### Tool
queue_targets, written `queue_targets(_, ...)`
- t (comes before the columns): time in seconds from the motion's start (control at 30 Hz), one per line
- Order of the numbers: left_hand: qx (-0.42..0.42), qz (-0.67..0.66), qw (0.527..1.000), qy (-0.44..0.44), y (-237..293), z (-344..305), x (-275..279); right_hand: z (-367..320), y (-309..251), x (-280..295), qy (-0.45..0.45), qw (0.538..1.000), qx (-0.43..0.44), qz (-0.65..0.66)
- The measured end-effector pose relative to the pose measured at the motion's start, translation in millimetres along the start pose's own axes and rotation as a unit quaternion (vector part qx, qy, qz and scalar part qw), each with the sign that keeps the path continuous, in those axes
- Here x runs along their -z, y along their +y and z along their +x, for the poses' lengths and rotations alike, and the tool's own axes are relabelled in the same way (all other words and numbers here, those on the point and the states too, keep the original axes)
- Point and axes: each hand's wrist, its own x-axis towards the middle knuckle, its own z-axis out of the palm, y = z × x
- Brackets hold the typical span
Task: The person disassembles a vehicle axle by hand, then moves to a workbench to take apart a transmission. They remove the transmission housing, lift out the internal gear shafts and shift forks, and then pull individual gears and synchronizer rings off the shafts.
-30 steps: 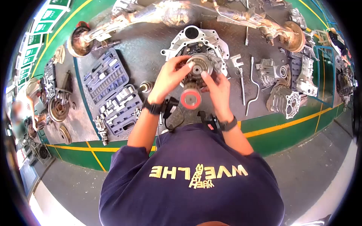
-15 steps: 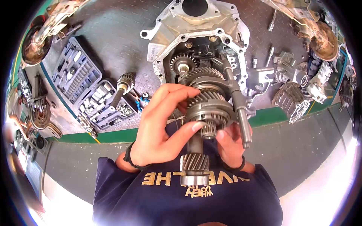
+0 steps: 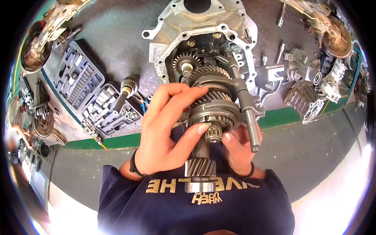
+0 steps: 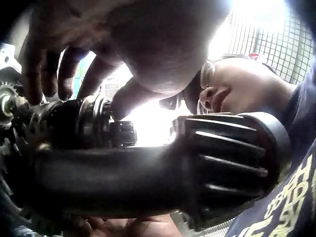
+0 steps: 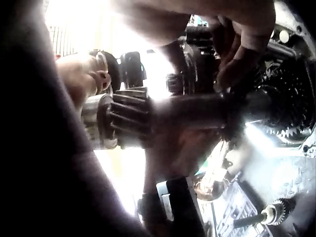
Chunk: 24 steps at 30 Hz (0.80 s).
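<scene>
A gear stack (image 3: pixel 215 111) on a shaft, with a splined end towards the person, projects from a cast transmission housing (image 3: pixel 156 64). My left hand (image 3: pixel 158 131) grips the stack's left side, fingertips over the gears and thumb by the splined end (image 3: pixel 214 133). From the right and below, my right hand (image 3: pixel 239 152) holds the stack, its thumb near the splines and its other fingers mostly hidden. A shift rail (image 3: pixel 246 105) with forks runs along the stack's right side. Underneath lies a second shaft (image 4: pixel 113 177) with a helical gear (image 3: pixel 200 168) and a bearing (image 3: pixel 200 187).
An open socket case (image 3: pixel 84 76) lies to the left, with a loose gear shaft (image 3: pixel 127 88) beside it. At the right are a metal bracket (image 3: pixel 270 74), a ribbed casing (image 3: pixel 301 98) and other castings. Rusty axle parts (image 3: pixel 37 51) stand at the far left.
Compared with a second ago, the head view is much closer to the gears. Since half a second ago, the stack and hands appear shifted slightly left and up; both hands keep their hold.
</scene>
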Motion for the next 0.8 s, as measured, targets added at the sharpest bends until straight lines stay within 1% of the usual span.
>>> queue_targets(0.07,-0.009,0.020,1.000,0.001,-3.7,3.1,-0.2,7.3,-2.4,-0.6,-0.003,1.000,-0.020,0.012)
queue_targets(0.13,0.024,-0.045,0.998,0.029,-8.0,5.2,-11.0,8.7,-1.6,-2.9,0.026,0.999,-0.006,0.034)
queue_targets(0.17,0.041,-0.077,0.995,0.043,-9.4,6.9,-14.2,11.2,1.1,1.3,0.016,0.999,-0.022,0.030)
queue_targets(0.2,0.043,-0.057,0.997,0.039,-10.8,8.3,-13.6,13.7,3.8,5.6,0.005,0.999,-0.038,0.026)
queue_targets(0.3,0.014,0.062,0.998,-0.031,-6.2,17.6,-3.3,21.2,-5.0,18.0,-0.076,0.990,-0.073,-0.096)
queue_targets(0.33,0.009,0.078,0.996,-0.033,-4.8,21.2,-4.4,21.9,-4.7,16.4,-0.081,0.991,-0.068,-0.082)
queue_targets(0.43,-0.027,0.117,0.993,-0.017,-9.3,24.3,-13.3,23.1,-8.0,5.5,-0.052,0.996,-0.070,0.016)
queue_targets(0.53,-0.043,0.068,0.997,-0.004,-14.5,24.6,-17.5,28.6,-16.9,2.8,-0.081,0.991,-0.098,0.028)
queue_targets(0.63,-0.066,0.073,0.995,0.001,-18.8,25.6,-18.8,26.0,-18.4,4.4,-0.077,0.991,-0.108,0.008)
queue_targets(0.73,-0.084,0.088,0.993,0.000,-19.6,27.7,-18.0,28.7,-21.7,3.1,-0.086,0.990,-0.107,0.019)
queue_targets(0.8,-0.081,0.074,0.994,0.000,-22.2,28.5,-19.2,30.4,-20.7,0.1,-0.080,0.991,-0.099,0.032)
